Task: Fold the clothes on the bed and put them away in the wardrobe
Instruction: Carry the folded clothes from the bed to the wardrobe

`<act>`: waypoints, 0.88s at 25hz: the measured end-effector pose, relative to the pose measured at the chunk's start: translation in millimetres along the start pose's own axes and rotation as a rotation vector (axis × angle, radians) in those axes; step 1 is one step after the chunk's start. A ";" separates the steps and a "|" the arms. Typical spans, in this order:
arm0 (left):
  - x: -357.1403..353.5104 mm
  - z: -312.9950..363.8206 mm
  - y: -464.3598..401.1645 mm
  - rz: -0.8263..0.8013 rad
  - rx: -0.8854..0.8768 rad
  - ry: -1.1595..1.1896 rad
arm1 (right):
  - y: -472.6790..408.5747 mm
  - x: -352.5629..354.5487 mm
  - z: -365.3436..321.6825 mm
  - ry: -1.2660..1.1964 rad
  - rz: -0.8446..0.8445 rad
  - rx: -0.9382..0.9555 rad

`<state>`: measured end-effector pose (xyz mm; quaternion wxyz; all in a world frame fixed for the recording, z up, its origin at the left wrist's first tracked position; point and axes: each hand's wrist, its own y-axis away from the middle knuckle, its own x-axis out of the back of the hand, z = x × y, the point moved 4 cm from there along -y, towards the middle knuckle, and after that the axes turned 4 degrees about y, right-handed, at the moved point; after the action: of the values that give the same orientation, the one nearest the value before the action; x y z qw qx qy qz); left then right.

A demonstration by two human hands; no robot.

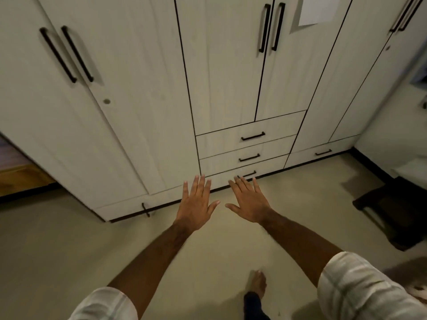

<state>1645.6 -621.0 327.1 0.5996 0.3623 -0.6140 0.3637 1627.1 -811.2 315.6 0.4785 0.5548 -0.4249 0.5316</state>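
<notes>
Rolled sleeves (pixel 360 287), bare forearms outstretched; left hand (pixel 196 205) and right hand (pixel 250 202) flat, fingers spread wide, empty, above bare floor (pixel 69 245) before the closed wardrobe (pixel 143 93).

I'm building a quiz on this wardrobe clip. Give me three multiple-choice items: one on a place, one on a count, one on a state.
1. Where is the stack of drawers?
A. under the middle doors
B. above the left doors
C. on the floor

2. How many drawers are in that stack?
A. one
B. three
C. five

3. The hands are:
A. holding clothes
B. gripping a handle
C. open and empty

Answers: 1 A, they sit below the middle doors. 2 B, three handles, stacked. 3 C, left hand and right hand are spread, holding nothing.
</notes>
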 end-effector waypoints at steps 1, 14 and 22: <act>-4.5 1.1 -27.8 0.001 0.000 0.002 | -20.7 0.0 19.0 0.002 0.006 -0.003; -73.2 51.6 -376.7 -0.180 0.038 0.136 | -291.0 -27.8 280.4 -0.027 -0.137 0.028; -185.0 67.9 -555.9 -0.295 -0.007 0.218 | -432.2 -137.6 374.9 -0.066 -0.281 -0.025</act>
<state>2106.7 -942.2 147.8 0.7106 0.4050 -0.4869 0.3067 2109.3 -1106.6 153.0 0.5409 0.6201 -0.3652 0.4354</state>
